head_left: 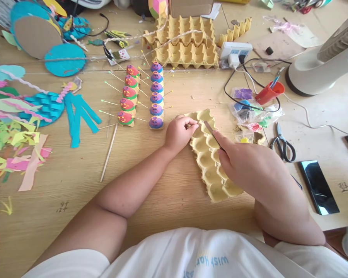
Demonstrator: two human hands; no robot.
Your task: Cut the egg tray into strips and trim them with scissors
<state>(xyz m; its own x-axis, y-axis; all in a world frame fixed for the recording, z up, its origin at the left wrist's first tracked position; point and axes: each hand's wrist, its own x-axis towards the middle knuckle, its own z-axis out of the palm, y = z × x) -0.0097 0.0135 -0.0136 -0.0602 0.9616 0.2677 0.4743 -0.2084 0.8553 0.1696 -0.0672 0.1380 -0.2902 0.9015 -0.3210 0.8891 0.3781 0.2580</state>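
Observation:
A two-row piece of yellow egg carton [206,159] lies on the wooden table in front of me. At its far left part, my left hand [179,132] pinches the rim between thumb and fingers. My right hand [246,164] is closed around a knife [209,127] with a thin blade, angled to the far left over the carton's upper cups; most of its handle is hidden in my grip. Left of the carton stand a strip of purple-and-blue painted cups [156,98] and a strip of red-and-green ones [127,94], both with faces and thin stick feelers.
Larger egg trays [188,54] sit at the back beside a power strip [236,49]. Scissors [282,144], a phone [319,187], a red cup [269,92] and a white appliance [313,73] are on the right. Paper scraps [20,143] and a thin stick [108,154] lie left.

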